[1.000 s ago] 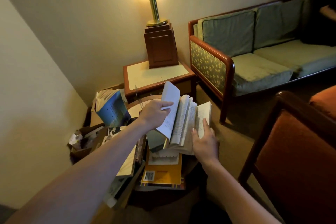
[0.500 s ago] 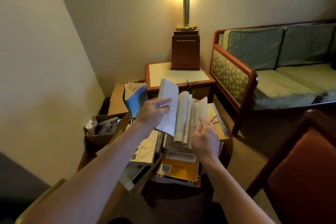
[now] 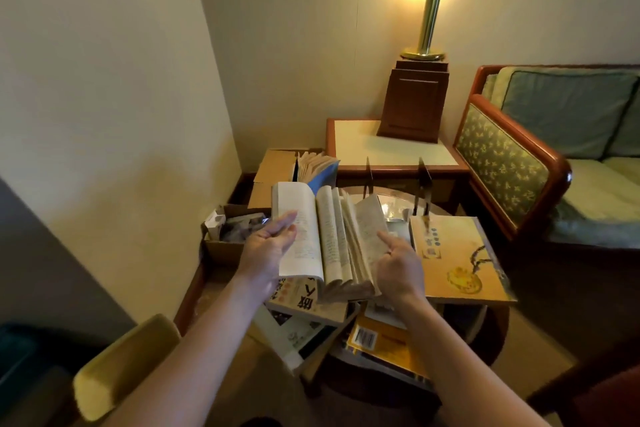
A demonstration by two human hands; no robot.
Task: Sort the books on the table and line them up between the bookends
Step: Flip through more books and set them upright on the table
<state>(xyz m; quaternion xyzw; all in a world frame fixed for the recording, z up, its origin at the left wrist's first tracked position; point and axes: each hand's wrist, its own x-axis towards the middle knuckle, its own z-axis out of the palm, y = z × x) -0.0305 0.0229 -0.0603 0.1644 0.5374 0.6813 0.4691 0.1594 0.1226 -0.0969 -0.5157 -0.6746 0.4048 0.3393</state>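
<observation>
I get one wide-angle view, from the wearer's head, tilted forward and down. It sits close above the table (image 3: 393, 206), with the open book (image 3: 332, 236) near, mid-frame. It faces the room's corner: side table (image 3: 381, 152) and lamp (image 3: 431, 10) far ahead, sofa (image 3: 554, 135) far right, wall (image 3: 104, 80) left.

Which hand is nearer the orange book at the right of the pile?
Right. The right hand lies at the left edge of the orange book; the left hand is on the other side of the open book.
</observation>
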